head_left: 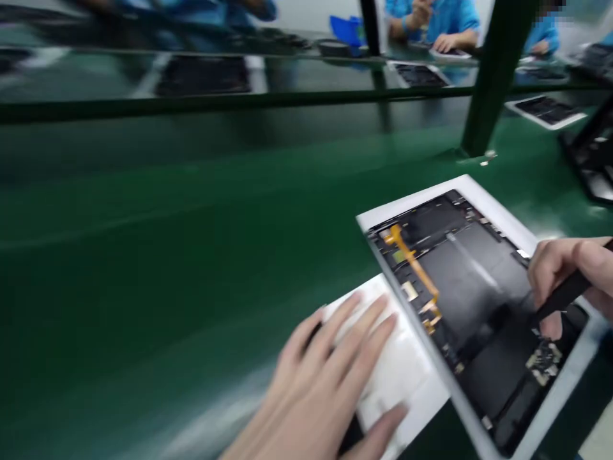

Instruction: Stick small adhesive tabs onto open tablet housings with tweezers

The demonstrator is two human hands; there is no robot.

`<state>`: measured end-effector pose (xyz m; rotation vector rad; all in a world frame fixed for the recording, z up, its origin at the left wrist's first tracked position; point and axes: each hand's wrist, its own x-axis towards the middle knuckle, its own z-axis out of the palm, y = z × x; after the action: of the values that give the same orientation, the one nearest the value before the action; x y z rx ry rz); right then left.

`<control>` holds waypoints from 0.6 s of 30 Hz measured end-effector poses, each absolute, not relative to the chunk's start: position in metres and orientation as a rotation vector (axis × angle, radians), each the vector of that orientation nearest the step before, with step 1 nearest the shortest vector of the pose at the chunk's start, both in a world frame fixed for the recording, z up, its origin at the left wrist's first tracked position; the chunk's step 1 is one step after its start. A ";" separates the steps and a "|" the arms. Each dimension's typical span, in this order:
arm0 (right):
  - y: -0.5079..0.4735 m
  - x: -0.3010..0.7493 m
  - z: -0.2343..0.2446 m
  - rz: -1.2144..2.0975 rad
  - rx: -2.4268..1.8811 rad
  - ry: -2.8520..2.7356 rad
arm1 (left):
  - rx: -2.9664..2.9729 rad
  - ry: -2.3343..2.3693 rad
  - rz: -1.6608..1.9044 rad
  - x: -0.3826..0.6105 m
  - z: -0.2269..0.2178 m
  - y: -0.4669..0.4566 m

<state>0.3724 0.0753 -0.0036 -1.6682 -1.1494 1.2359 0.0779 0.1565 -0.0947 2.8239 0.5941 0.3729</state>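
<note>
An opened tablet (460, 300) lies tilted on the green bench, with dark battery panels, a small circuit board (543, 361) and an orange flex cable (412, 268) showing inside its white-edged frame. My right hand (565, 275) grips a black spudger (565, 295), whose tip rests low over the tablet's dark interior near the circuit board. My left hand (320, 377) lies flat with fingers spread on a white panel (397, 364) next to the tablet's lower left edge. Part of that panel is hidden beneath my hand.
The green bench mat (143, 255) stretches left of the tablet. A green metal post (495, 76) and a dark rail (239, 102) cross the bench behind it. Further opened tablets lie beyond, a black rack (591, 160) stands at right, and co-workers in blue sleeves (431, 19) sit across.
</note>
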 end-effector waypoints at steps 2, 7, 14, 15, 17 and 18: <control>0.089 0.364 -0.004 1.175 -1.651 -1.389 | 2.822 0.554 0.279 0.089 -0.074 0.155; 0.121 0.329 -0.015 1.325 -1.338 -1.807 | 2.708 0.609 -0.027 0.100 -0.059 0.156; 0.124 0.302 -0.035 1.407 -1.270 -1.778 | 2.670 0.594 -0.103 0.102 -0.053 0.156; 0.121 0.301 -0.038 1.423 -1.287 -1.725 | 2.678 0.589 -0.094 0.102 -0.053 0.156; 0.113 0.298 -0.042 1.445 -1.314 -1.655 | 2.700 0.582 -0.055 0.101 -0.054 0.155; 0.109 0.297 -0.043 1.441 -1.326 -1.644 | 2.710 0.577 -0.042 0.101 -0.055 0.154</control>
<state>0.2970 0.1091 -0.0429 -1.3262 -1.6443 1.4411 0.1011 0.1544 -0.0546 2.7098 0.5774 -0.0417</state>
